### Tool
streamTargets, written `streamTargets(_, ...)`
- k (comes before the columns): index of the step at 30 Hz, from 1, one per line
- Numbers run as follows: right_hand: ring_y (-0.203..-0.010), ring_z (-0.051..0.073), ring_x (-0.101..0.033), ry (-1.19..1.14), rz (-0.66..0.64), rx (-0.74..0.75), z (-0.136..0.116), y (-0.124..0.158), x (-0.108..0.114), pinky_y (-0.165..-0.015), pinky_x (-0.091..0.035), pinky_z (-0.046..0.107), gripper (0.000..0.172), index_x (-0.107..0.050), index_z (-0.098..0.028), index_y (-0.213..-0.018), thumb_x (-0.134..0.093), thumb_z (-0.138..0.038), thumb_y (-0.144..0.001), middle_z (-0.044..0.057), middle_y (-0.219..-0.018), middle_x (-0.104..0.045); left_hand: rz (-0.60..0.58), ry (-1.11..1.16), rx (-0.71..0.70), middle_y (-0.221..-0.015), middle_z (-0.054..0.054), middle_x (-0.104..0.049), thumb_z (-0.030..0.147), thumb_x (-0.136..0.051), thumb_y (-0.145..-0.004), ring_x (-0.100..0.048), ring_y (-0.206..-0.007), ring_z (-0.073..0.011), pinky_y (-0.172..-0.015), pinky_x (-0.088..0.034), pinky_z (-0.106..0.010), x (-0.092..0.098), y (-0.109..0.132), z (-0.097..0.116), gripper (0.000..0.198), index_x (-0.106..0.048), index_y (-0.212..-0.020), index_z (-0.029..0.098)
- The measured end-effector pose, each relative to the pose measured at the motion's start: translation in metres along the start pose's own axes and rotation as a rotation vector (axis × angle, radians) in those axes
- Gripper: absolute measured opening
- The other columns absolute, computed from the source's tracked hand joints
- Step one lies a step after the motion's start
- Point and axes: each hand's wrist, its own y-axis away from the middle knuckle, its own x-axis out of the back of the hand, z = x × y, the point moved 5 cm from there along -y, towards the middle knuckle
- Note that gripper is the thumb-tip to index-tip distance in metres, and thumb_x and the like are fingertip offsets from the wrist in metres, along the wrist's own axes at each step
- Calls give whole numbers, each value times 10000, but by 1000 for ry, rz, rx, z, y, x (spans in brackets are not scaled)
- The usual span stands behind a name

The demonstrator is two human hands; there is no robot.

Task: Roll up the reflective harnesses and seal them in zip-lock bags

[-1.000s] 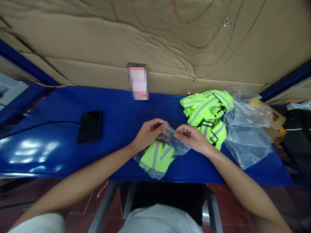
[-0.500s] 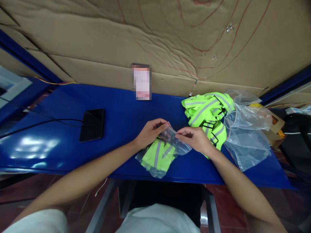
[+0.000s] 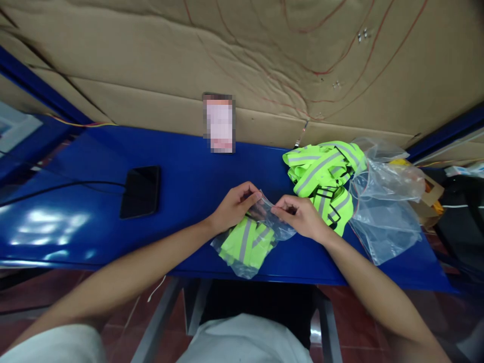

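Observation:
A clear plastic bag point(image 3: 251, 241) with a folded neon-yellow reflective vest inside lies on the blue table point(image 3: 189, 176), near its front edge. My left hand point(image 3: 234, 207) pinches the bag's upper edge from the left. My right hand point(image 3: 301, 217) pinches the same edge from the right. Both hands are closed on the bag's mouth, a few centimetres apart.
A pile of loose neon vests point(image 3: 323, 174) lies at the right, with several empty clear bags point(image 3: 383, 201) beside it. A black phone point(image 3: 140, 191) with a cable lies at the left. A small card point(image 3: 219, 123) leans on the cardboard wall point(image 3: 242, 60) behind.
Both hands keep pinching the bag's mouth; the fingers shifted only slightly. The view moved a little.

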Motion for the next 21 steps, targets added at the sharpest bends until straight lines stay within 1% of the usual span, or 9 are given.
streamTargets(3,-612,116,-546,6,50,2,-2,0,1,-563,-410,236,321,-679,-185,-804,-672,-487,-912,1,-694,-652,8,57,-8,-784,-9,-677,519,-748,-867,-682,-681,-141,-622,-654,-290,-2,0,2,390,-631,-922,150)
streamTargets(6,-636,122,-552,17,58,9,-4,0,1,-582,-419,239,290,-695,-191,-834,-667,-469,-914,8,-725,-671,-41,103,25,-815,-14,-672,489,-784,-840,-675,-730,-146,-665,-661,-307,-4,0,2,371,-665,-915,146)
streamTargets(9,-639,120,-550,22,55,1,-4,0,-1,-588,-419,240,256,-700,-197,-852,-672,-445,-907,6,-737,-676,-71,64,24,-824,-36,-698,477,-788,-840,-683,-738,-149,-693,-648,-300,-3,0,2,363,-675,-876,133)
streamTargets(12,-628,115,-527,26,73,-7,-5,-1,-2,-583,-408,240,239,-698,-205,-897,-687,-444,-893,-10,-713,-632,-63,13,11,-808,-47,-717,484,-775,-854,-700,-737,-159,-695,-636,-290,-1,0,0,365,-681,-899,134)
streamTargets(15,-619,111,-504,22,95,6,-6,-1,-3,-580,-400,240,259,-695,-213,-938,-699,-467,-888,-24,-697,-589,-71,24,18,-797,-40,-716,491,-771,-857,-702,-724,-161,-693,-641,-304,-2,0,0,367,-667,-901,142)
streamTargets(18,-617,111,-505,27,75,27,-6,0,-4,-580,-395,242,265,-684,-212,-931,-677,-476,-909,-22,-699,-597,-78,45,23,-820,-35,-715,479,-781,-848,-694,-708,-148,-683,-625,-285,-3,1,2,358,-669,-894,142)
streamTargets(21,-631,117,-522,25,67,40,-5,-1,-6,-582,-393,245,255,-675,-212,-922,-661,-466,-925,-17,-710,-616,-105,2,31,-820,-29,-712,452,-801,-829,-679,-693,-134,-657,-592,-246,-5,1,4,343,-697,-921,138)
